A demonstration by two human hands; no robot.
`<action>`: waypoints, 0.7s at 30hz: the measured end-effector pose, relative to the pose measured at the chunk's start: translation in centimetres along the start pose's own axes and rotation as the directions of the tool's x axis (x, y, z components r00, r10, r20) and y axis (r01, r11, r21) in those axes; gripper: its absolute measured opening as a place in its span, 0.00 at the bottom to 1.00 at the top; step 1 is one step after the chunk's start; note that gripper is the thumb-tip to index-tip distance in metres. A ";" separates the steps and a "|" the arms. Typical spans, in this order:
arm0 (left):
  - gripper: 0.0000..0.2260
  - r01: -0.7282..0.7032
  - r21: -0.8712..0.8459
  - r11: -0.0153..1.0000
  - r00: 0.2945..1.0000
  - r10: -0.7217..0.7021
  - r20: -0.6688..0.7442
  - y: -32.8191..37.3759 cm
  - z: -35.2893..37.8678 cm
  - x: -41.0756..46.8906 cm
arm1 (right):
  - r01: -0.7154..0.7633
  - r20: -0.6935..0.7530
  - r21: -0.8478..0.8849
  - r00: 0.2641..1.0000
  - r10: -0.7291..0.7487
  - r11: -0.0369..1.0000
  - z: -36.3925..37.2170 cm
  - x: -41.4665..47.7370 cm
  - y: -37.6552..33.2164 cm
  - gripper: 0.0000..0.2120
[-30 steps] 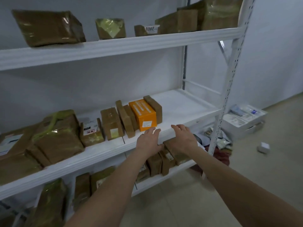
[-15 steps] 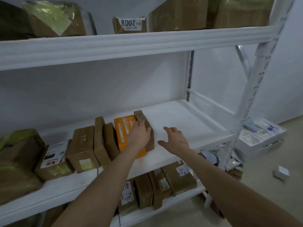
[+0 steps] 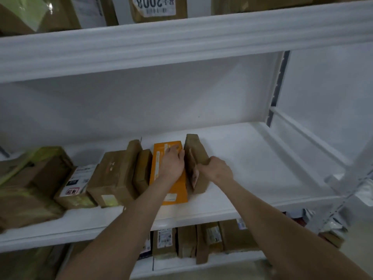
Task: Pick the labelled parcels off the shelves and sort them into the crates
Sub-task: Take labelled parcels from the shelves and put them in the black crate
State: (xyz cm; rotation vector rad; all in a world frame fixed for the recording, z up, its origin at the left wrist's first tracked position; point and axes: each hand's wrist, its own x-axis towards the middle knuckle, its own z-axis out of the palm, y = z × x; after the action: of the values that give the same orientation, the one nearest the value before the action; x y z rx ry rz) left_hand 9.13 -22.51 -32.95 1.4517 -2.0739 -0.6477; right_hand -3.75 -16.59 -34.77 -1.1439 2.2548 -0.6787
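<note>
Left hand (image 3: 172, 164): fingers (image 3: 175, 148) held together, nearly flat, laid on top of orange carton (image 3: 177, 190). Right hand (image 3: 217, 171): fingers curled narrow round the brown parcel (image 3: 194, 146), which is gripped at its near upper edge.

Both items are found on the white middle shelf (image 3: 252, 158), side by side and touching, the brown parcel last at the right. Six boxes are counted in that row: five of brown cardboard, one of them a white-labelled box (image 3: 76, 184), and one orange. All are rectangular; tape is seen on most. A bulky taped bundle (image 3: 30, 178) is noted at far left.
</note>
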 end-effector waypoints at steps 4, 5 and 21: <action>0.19 0.003 -0.034 0.999 0.998 -0.005 -0.066 1.3 1.0 -1.3 | -0.078 0.017 0.268 0.997 0.076 0.960 -3.5 0.9 4.7 0.16; 0.19 0.013 -0.055 0.998 0.997 -0.017 -0.069 2.0 1.5 -1.8 | -0.099 0.030 0.378 0.995 0.095 0.921 -4.2 1.0 6.1 0.14; 0.25 0.437 -0.607 0.664 0.893 -0.241 0.380 9.4 8.0 -6.2 | -0.205 0.262 0.816 0.964 -0.031 0.541 -12.3 -2.5 15.8 0.15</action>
State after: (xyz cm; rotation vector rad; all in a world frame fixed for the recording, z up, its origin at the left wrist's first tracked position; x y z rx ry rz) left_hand -0.86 -13.07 -33.76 1.3396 -1.4409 -1.6506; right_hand -19.40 -3.85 -35.11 -0.5531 1.4080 -1.3042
